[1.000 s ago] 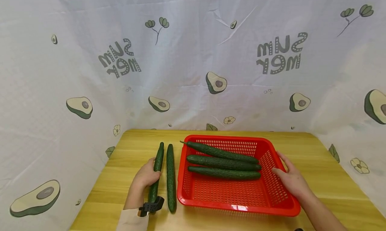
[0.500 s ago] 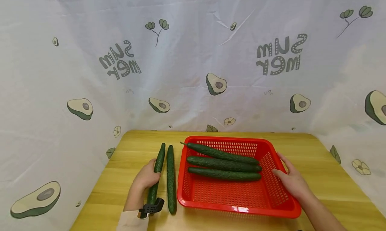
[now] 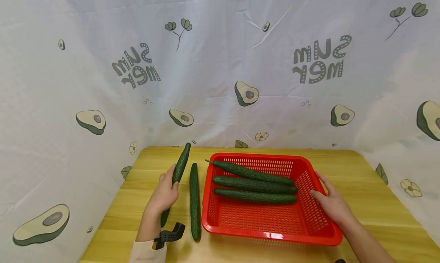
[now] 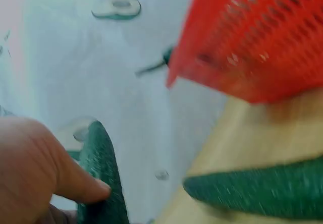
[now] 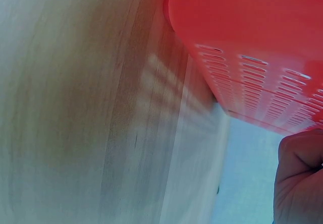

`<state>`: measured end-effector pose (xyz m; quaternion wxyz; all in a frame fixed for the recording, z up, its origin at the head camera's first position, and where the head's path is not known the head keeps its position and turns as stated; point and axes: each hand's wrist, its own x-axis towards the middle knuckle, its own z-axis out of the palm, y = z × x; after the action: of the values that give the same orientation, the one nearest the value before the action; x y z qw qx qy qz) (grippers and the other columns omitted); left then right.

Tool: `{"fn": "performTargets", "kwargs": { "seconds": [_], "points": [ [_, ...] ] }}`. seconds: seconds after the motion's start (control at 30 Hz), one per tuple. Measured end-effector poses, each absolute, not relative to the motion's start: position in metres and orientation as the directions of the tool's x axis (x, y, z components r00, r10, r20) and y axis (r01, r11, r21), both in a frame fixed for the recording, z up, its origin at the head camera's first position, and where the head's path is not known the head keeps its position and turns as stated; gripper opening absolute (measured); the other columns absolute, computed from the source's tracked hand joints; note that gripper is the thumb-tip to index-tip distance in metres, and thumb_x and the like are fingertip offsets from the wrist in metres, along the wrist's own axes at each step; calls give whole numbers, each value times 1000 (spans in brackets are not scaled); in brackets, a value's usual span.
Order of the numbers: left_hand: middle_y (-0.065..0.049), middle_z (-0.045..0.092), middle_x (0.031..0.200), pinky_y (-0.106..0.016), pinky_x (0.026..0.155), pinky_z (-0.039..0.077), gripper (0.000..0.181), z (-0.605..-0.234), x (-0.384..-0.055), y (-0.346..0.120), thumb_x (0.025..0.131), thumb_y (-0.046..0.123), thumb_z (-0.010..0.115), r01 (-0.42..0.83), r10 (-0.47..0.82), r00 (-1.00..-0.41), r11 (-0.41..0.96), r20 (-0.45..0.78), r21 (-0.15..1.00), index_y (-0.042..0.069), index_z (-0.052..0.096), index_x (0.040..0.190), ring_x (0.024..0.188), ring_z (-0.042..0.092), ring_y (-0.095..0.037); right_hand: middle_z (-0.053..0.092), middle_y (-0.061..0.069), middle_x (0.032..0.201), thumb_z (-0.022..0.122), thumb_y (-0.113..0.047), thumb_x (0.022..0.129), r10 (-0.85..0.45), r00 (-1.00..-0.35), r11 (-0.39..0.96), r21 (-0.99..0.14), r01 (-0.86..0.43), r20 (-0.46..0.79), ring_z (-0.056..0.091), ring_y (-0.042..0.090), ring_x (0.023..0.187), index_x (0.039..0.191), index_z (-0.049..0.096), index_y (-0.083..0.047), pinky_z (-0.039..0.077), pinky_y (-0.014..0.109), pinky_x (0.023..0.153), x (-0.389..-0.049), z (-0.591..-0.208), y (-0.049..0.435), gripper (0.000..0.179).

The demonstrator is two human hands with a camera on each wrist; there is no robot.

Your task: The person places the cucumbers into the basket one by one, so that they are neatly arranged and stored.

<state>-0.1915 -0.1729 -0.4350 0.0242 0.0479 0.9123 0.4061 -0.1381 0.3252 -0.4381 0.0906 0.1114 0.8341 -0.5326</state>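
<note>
My left hand (image 3: pixel 164 191) grips a long green cucumber (image 3: pixel 181 164) around its middle, tilted with its far end raised. In the left wrist view the thumb presses along the held cucumber (image 4: pixel 99 156). Just right of it, a second cucumber (image 3: pixel 194 202) lies lengthwise on the table. A red slotted plastic basket (image 3: pixel 271 236) stands right of that. Three cucumbers rest crosswise inside: a stemmed one (image 3: pixel 252 173) at the back, a middle one (image 3: pixel 254 184) and a front one (image 3: pixel 256 196). My right hand (image 3: pixel 331 204) holds the basket's right rim, thumb on the inside.
The wooden table (image 3: pixel 117 232) reaches back to a white curtain (image 3: pixel 213 64) printed with avocados and lettering, which also hangs at both sides. A black wrist camera (image 3: pixel 172 233) sits on the left wrist. Bare tabletop (image 3: pixel 374 202) extends right of the basket.
My left hand has lifted the cucumber off the table and shifted slightly left, tilting its far end up. The right hand and the basket stay where they were.
</note>
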Motion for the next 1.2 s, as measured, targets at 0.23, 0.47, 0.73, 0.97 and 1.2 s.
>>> {"fn": "performTargets", "kwargs": {
  "seconds": [0.23,0.47,0.73,0.97,1.2],
  "points": [
    [-24,38,151,-52,95,51,62,-411,-180,-154,108,13,48,172,176,-980,529,91,831,17,23,164,106,65,-29,50,40,134,46,-29,108,91,-963,417,-868,270,-255,72,22,81,165,-4,-26,62,43,67,-137,-438,326,76],
    [-13,54,138,-36,85,55,59,-392,-169,-129,101,15,63,296,280,-944,481,175,825,20,43,157,100,62,-24,46,42,139,45,-29,108,93,-963,414,-870,269,-254,73,22,83,166,-3,-26,63,43,69,-138,-438,324,75],
    [-2,58,132,-43,94,49,56,-373,-168,-100,99,17,67,408,430,-883,505,188,761,23,50,152,109,57,-18,48,41,136,44,-28,109,96,-964,425,-866,264,-247,72,21,83,166,-4,-26,63,43,68,-137,-438,324,74],
    [-2,54,142,-45,101,50,60,-361,-169,-79,96,13,66,472,556,-819,512,143,718,24,49,152,121,55,-21,49,41,136,44,-25,109,101,-967,423,-870,254,-234,73,22,83,166,-1,-24,63,43,68,-135,-439,323,73],
    [0,55,141,-33,95,53,58,-351,-172,-56,96,16,66,559,656,-746,525,113,641,25,51,151,120,56,-15,51,41,133,46,-23,108,102,-971,407,-882,239,-216,74,24,83,166,0,-23,63,43,68,-133,-439,323,74]
  ]
}}
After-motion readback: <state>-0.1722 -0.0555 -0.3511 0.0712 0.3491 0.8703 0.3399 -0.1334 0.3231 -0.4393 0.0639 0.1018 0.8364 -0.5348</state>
